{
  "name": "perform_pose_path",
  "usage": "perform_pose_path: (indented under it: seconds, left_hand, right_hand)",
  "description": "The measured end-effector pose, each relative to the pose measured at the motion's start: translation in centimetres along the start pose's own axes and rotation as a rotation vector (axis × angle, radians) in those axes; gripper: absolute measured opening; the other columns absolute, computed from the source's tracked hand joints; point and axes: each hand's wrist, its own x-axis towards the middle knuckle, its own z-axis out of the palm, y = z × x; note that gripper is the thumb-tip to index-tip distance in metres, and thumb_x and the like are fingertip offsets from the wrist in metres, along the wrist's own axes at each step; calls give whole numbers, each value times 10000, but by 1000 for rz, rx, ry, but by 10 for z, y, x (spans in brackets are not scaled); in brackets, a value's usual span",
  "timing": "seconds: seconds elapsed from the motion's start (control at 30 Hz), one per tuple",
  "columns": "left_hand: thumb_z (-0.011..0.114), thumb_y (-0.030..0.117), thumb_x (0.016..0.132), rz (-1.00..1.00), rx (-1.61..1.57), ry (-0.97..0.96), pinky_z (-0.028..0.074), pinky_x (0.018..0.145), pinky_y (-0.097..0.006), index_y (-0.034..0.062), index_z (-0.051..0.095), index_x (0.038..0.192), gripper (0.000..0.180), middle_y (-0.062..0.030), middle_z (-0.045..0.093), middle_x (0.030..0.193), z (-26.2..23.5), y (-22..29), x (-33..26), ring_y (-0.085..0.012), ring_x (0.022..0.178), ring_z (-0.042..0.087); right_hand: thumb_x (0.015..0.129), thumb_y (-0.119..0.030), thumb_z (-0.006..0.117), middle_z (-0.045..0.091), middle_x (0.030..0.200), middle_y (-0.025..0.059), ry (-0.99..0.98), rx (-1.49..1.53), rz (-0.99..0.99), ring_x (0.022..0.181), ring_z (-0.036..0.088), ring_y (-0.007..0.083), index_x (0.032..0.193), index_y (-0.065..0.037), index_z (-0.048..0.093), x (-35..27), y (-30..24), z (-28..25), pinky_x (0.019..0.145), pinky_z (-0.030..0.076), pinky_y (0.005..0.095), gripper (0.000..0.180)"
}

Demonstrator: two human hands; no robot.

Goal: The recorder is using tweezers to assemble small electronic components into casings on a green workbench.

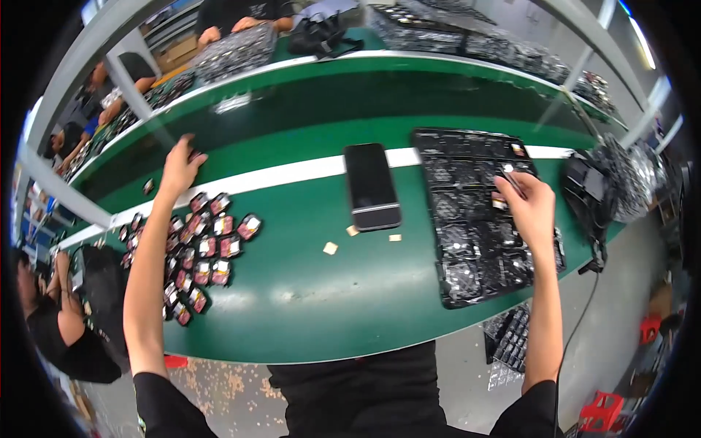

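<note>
step: apparently filling tray [460, 204] | right fingers [531, 184]: pinching slim dark item [516, 187] | left fingers [185, 142]: hold unclear | calls for: careful aligning

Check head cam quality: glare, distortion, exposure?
Head view: fisheye bends the green table's near edge into an arc and leaves the corners black. Head view: speckled reflections clutter the black tray. Head view: a white glare patch at upper left; the light tube at upper right looks blown out.
</note>
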Motion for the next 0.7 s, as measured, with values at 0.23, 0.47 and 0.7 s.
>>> perform_pose_path:
  seconds: [0.23, 0.47, 0.7]
  left_hand:
    - [872, 39, 908, 413, -469, -251, 563, 1043, -381, 31, 594, 1516, 669, -95, 704, 1207, -14, 186, -92, -192, 1039, 700]
    - [894, -16, 841, 498, -696, -760, 527, 1149, -467, 64, 501, 1662, 914, -145, 726, 1417, -24, 254, -190, -349, 1307, 670]
    - [1049, 452, 614, 554, -249, -472, 515, 964, -434, 21, 679, 1425, 990, -120, 689, 1257, -23, 240, -195, -330, 1108, 659]
  right_hand:
    - [1114, -117, 688, 720, 961, -7, -438, 424, 174, 868, 620, 51, 1265, 52, 776, -83, -99, 19, 833, 513, 237, 244]
    - [1043, -12, 756, 739, 798, 54, -637, 590, 2, 668, 624, 35, 1246, 35, 808, -138, -135, 69, 560, 427, 215, 215]
    - [972, 32, 824, 726, 730, 38, -577, 555, 3, 589, 580, 5, 1089, 65, 834, -139, -133, 99, 510, 373, 200, 122]
